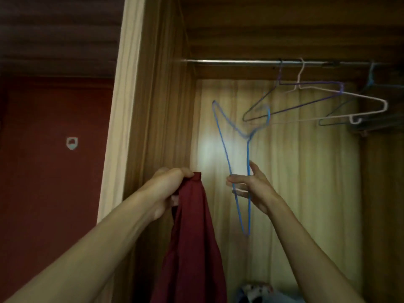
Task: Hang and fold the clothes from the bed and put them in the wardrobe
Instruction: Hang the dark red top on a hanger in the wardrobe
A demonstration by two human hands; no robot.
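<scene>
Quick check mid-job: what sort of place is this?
Probably an open home wardrobe: a metal rail carries empty wire hangers inside wood-grain panels. The left hand grips a dark red garment, the right hand a blue hanger.

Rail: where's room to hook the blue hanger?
Free: the bare left stretch of rail, between the wardrobe side wall and the purple hanger. Crowded: the right end, where that one, the white hanger and the teal hanger bunch.

We record a home interior. A wooden wardrobe [166, 106] stands at 12 o'clock, with its rail [240, 61] and wire hangers [310, 83] at 2 o'clock.
</scene>
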